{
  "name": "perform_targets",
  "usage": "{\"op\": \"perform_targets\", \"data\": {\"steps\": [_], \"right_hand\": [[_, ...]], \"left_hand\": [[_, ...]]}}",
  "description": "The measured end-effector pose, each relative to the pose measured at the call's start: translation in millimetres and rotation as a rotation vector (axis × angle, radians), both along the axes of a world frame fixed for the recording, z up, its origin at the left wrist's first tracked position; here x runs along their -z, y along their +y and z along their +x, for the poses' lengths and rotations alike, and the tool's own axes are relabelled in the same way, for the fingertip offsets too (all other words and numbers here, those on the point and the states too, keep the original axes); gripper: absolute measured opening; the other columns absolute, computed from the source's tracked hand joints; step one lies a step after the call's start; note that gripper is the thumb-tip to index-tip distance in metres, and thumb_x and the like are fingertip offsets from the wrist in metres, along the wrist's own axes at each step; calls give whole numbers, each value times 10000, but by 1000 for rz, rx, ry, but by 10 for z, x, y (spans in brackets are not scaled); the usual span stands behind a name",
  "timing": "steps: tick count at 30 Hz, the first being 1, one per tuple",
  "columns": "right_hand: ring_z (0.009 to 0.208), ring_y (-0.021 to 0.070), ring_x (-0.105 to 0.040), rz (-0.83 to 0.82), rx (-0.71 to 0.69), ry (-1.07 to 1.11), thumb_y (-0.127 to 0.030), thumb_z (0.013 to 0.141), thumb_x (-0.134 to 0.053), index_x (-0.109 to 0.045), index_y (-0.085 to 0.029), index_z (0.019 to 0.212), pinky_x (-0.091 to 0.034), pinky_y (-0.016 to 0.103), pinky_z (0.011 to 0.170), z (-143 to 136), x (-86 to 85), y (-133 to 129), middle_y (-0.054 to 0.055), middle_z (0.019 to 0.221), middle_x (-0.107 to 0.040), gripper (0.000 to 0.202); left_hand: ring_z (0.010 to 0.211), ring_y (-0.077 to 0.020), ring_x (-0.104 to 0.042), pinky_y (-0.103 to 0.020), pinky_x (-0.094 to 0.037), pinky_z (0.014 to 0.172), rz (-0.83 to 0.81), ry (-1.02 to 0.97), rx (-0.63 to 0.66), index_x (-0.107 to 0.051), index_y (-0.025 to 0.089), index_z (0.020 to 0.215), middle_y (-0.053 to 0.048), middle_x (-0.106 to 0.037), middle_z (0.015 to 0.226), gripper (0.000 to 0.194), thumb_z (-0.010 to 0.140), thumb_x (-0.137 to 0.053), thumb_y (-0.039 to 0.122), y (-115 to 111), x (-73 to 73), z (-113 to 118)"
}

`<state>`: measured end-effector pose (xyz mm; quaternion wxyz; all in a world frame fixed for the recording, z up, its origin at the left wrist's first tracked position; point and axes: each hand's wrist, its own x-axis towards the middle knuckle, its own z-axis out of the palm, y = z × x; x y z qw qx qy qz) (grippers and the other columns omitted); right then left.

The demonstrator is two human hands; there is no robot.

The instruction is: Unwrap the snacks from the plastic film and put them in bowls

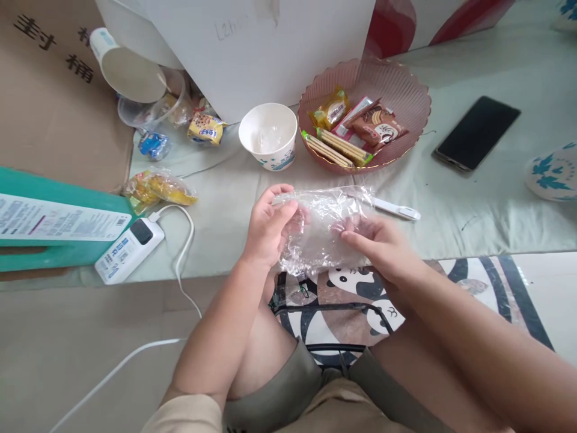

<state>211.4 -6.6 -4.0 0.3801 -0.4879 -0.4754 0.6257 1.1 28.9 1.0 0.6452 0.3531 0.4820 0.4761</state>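
A crinkled clear plastic bag (322, 231) is stretched between my two hands at the table's front edge. My left hand (270, 227) grips its left side, thumb on top. On its right side, my right hand (376, 240) pinches the plastic between thumb and fingers, slightly blurred. Behind the bag stands a white paper bowl (269, 135) with something clear inside. A pink ribbed bowl (412, 114) beside it holds several wrapped snacks. A white pen-like tool (396, 208) lies just right of the bag, its left end hidden by the plastic.
A black phone (478, 132) lies at the right, near a patterned paper cup (554, 174). Wrapped snacks (157, 187), a white power bank (129, 249) with a cable and a green box (58, 222) are at the left. A large white box (270, 54) stands behind.
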Motion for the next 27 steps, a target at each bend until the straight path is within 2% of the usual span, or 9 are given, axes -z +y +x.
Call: {"op": "perform_targets", "data": {"steps": [4,6,8,11,15,19,23,25,27], "right_hand": [[746,163,-668,-113,154,69,-419,866,-710,-530,-233,792,-523,296,670,-18,91,43,14,800,-695,269],[672,162,-660,-142,162,79,-406,873,-697,-531,-245,846,-514,288,615,-18,102,49,-3,723,-673,234],[551,147,-595,-144,142,68,-376,884,-678,-566,-266,994,-454,268,519,-7,103,51,-33,644,-635,191],[490,132,-512,-91,142,138,-336,875,-668,-575,-310,1202,-403,254,479,33,114,63,-68,606,-585,341],[533,115,-500,-33,146,261,-355,788,-702,-672,-240,834,-422,270,529,106,110,109,-23,645,-582,128],[623,177,-574,-35,96,258,-516,795,-625,-682,-209,732,-472,340,590,152,74,161,51,737,-638,318],[573,163,-550,-102,115,143,-660,828,-582,-601,-216,734,-451,327,554,160,73,176,33,685,-594,454],[576,143,-540,-110,132,83,-529,787,-711,-593,-231,912,-429,292,543,145,80,166,-9,715,-597,344],[593,134,-535,-108,153,54,-355,715,-789,-537,-257,1094,-409,266,544,109,87,152,-46,740,-596,466]], "left_hand": [[822,-201,-773,-290,-627,732,-229,-47,229,-630,176,1053,-75,-786,901,514,675,-862,434,59,34,15],[745,-179,-753,-257,-605,648,-232,43,301,-658,160,981,-70,-776,852,447,672,-868,406,56,66,24],[588,-130,-685,-206,-529,505,-183,155,286,-660,170,945,-13,-726,716,371,712,-838,397,51,90,23],[431,-88,-558,-180,-433,407,-138,179,298,-645,212,1016,56,-640,584,350,760,-793,399,56,90,-17],[446,-91,-559,-200,-444,433,-46,35,345,-660,216,913,46,-635,612,275,719,-788,362,96,47,-104],[547,-121,-565,-248,-455,487,92,-16,370,-707,182,698,-30,-647,690,220,723,-669,397,142,35,-144],[665,-145,-575,-259,-469,583,215,259,351,-658,183,612,-40,-631,726,243,780,-660,359,145,114,-128],[652,-127,-556,-241,-454,585,246,422,326,-678,190,723,-12,-619,751,61,735,-697,246,140,176,-118],[678,-128,-578,-239,-464,600,292,537,251,-706,208,934,-9,-629,817,225,715,-667,172,135,233,-113]]}}
